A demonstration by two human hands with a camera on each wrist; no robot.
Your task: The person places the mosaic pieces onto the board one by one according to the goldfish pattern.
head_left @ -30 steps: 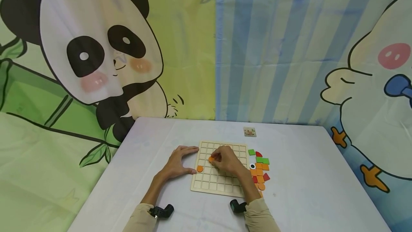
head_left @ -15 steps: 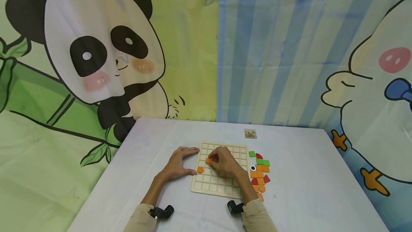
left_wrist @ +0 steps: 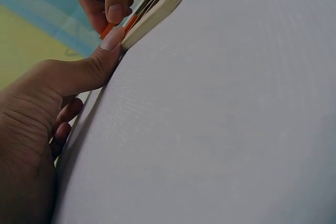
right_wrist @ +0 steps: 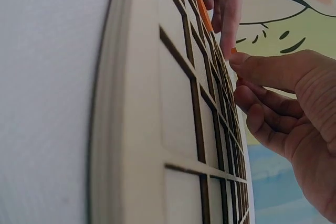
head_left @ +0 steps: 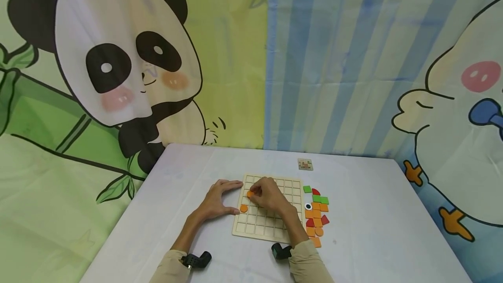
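A pale wooden board point(head_left: 259, 229) with a raised grid lies on the white table. My left hand point(head_left: 214, 198) rests at its left edge, thumb and fingers spread, and the thumb presses the rim in the left wrist view. Over the upper left cells, my right hand point(head_left: 270, 195) pinches a small orange tile point(head_left: 249, 194) between thumb and fingertips; most of the tile is hidden by them. One orange tile with a rounded outline point(head_left: 244, 208) sits in a cell at the left side, near my left thumb. The right wrist view shows this seated tile point(right_wrist: 205, 14) too.
Right of the board lie several loose tiles: orange squares point(head_left: 316, 214), green squares point(head_left: 320, 199), red pieces point(head_left: 325, 219), an orange round one point(head_left: 319, 232) and an eye tile point(head_left: 308, 206). A small patterned card point(head_left: 305, 164) lies toward the back. Printed curtains point(head_left: 235, 56) hang behind the table.
My right hand has shifted a little left across the board with the pinched orange tile. My left hand stays at the board's edge.
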